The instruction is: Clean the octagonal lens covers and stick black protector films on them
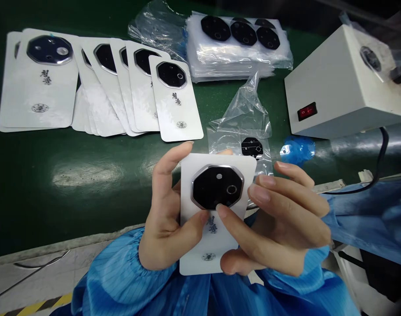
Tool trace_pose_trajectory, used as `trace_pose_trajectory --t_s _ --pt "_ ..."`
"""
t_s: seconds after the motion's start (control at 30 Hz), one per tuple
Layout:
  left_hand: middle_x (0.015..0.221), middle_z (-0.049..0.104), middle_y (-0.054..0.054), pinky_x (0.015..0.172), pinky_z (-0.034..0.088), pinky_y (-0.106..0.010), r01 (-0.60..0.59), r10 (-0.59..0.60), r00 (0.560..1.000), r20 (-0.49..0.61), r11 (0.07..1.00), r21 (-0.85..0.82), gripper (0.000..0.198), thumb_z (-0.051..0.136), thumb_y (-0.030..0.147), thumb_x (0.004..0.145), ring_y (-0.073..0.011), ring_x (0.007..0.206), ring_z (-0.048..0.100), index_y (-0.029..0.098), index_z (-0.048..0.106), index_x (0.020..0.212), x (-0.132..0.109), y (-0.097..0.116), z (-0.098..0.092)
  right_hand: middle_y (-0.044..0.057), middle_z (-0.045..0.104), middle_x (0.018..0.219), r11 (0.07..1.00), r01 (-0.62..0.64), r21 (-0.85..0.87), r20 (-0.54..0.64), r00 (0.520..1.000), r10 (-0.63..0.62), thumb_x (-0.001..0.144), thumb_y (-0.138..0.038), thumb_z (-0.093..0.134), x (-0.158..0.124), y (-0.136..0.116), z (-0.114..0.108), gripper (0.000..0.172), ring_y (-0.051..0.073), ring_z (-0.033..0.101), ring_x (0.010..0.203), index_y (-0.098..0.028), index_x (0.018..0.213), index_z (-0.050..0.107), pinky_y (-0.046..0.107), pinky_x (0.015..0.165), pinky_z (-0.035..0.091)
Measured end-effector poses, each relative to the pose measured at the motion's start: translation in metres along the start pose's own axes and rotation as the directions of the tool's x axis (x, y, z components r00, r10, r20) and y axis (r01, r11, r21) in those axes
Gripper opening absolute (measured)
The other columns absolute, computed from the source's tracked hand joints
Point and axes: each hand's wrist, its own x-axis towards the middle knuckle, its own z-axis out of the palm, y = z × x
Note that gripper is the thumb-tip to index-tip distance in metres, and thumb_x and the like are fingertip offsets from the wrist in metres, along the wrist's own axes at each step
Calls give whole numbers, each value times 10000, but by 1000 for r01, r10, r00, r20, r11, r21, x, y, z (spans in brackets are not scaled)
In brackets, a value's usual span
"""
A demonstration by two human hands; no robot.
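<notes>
A white phone back cover (195,259) with a black octagonal camera lens plate (207,188) in a silver frame is held upright before me. My left hand (169,224) grips its left side, thumb on the front just below the lens plate. My right hand (276,219) touches the lens plate's lower edge with the index fingertip; its thumb is on the cover's lower right and other fingers are at the right edge. Behind the cover, a clear plastic bag (240,114) lies with a black lens plate (252,148) on it.
Several similar white covers (177,101) lie overlapping at the left. Stacked clear bags (226,57) with black lens plates stand at the back. A white box (332,83) with a red switch (307,111) and a cable is at the right, near blue film pieces (297,150).
</notes>
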Motion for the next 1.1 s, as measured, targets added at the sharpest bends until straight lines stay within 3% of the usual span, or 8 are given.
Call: trace_pose_trajectory --t_s 0.33,0.57,0.73,0.97,1.1 --pt "1338 531 10 779 602 -328 23 -23 1000 -9 1000 -13 719 472 -43 794 -236 1132 580 374 258 1339 0 0 0 -21 601 1083 998 -28 -58 70 997 32 899 -481 396 2 -3 -3 401 188 571 882 -280 690 674 439 881 509" --pt "1350 524 10 734 615 -318 33 -33 999 -16 999 -20 716 501 -6 798 -252 1159 560 385 252 1344 1 0 0 -26 625 953 1000 5 8 -141 990 -4 869 -482 452 1 1 9 445 166 580 806 -264 511 599 419 818 522" --pt "1358 518 11 706 616 -288 46 -47 999 -26 999 -22 718 497 -5 798 -242 1133 581 387 248 1347 -1 0 0 -3 614 936 999 22 24 -166 986 -17 861 -474 460 2 4 10 440 176 591 760 -256 510 612 422 759 526" --pt "1362 512 24 764 601 -273 35 -36 999 -15 999 -31 712 496 -14 798 -212 1159 562 371 257 1348 -2 1 0 29 606 1002 999 -31 -34 11 999 32 897 -500 356 -1 3 5 439 225 580 872 -269 734 692 472 851 487" --pt "1354 521 25 780 593 -277 39 -39 999 -21 999 -24 713 491 -14 805 -194 1120 589 370 250 1356 -2 1 -1 15 620 1010 1000 -12 -20 -33 999 11 889 -492 371 -1 1 6 433 210 579 857 -267 709 695 462 858 495"
